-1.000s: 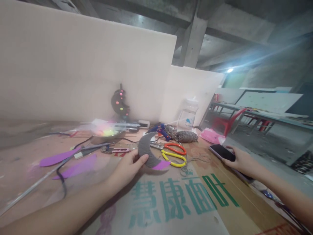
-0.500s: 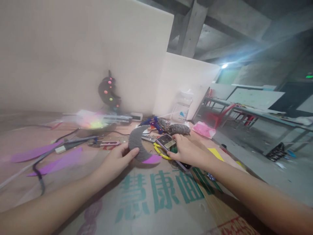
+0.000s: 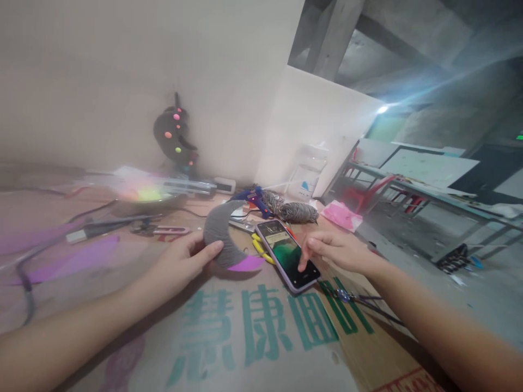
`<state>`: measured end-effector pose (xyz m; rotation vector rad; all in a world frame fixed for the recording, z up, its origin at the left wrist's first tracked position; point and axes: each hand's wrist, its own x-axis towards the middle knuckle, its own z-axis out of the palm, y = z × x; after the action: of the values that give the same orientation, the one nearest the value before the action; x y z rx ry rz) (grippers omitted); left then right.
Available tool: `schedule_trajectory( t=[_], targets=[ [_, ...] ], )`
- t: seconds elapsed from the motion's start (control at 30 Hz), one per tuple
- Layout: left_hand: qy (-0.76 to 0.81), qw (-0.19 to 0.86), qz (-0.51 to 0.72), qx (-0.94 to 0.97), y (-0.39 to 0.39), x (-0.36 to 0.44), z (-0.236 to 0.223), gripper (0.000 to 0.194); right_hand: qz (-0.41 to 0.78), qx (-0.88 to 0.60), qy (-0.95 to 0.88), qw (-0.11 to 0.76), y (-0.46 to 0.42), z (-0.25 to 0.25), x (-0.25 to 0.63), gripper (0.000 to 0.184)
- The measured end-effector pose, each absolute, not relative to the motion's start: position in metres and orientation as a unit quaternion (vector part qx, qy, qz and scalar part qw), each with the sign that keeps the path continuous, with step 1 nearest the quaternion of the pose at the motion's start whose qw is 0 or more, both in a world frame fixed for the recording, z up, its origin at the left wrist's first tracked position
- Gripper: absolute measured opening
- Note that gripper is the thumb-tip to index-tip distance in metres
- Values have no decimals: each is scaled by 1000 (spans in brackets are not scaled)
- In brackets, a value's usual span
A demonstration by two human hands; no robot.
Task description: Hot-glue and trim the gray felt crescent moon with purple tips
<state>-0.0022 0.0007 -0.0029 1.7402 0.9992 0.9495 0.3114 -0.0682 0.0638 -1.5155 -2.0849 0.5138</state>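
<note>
1. Grey yarn-wrapped crescent [image 3: 216,226], with a purple tip [image 3: 247,264], sits in the left hand [image 3: 186,258], pinched between thumb and fingers at its outer curve.
2. Right of it, the right hand [image 3: 335,250] is loosely curled and grips nothing, one finger pointing down onto the lit screen of a smartphone [image 3: 286,250].
3. The crescent could bend or its wrapping slip if the thumb presses too hard while attention is on the screen.
4. The phone seems to overlap yellow-handled scissors [image 3: 261,249], so a firm tap might rock it.
5. Beyond the hands, the blue glue gun [image 3: 255,198] could snag its cord or burn a finger, if hot; whether it is cannot be told. Grey yarn [image 3: 299,213] lies beside it.
6. Printed cardboard [image 3: 314,365] covers the surface nearer than the hands; a pale partition [image 3: 229,81] rises beyond them.
7. Farther off, to the right, are tables [image 3: 429,190], a red chair [image 3: 373,197] and concrete beams.
</note>
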Motion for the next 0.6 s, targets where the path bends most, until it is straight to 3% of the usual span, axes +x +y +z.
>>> schedule_trajectory(
  t=[0.1,0.27,0.6],
  targets=[
    [419,435,369,706,0,-4,-4,39,223,-575,-757,216,-65,62,307,54],
    [447,410,332,722,1,-7,-5,44,89,-638,-713,277,-63,64,322,39],
    [435,403,322,738,-4,-7,-2,42,-83,-603,-785,117,-104,51,281,95]
  ],
)
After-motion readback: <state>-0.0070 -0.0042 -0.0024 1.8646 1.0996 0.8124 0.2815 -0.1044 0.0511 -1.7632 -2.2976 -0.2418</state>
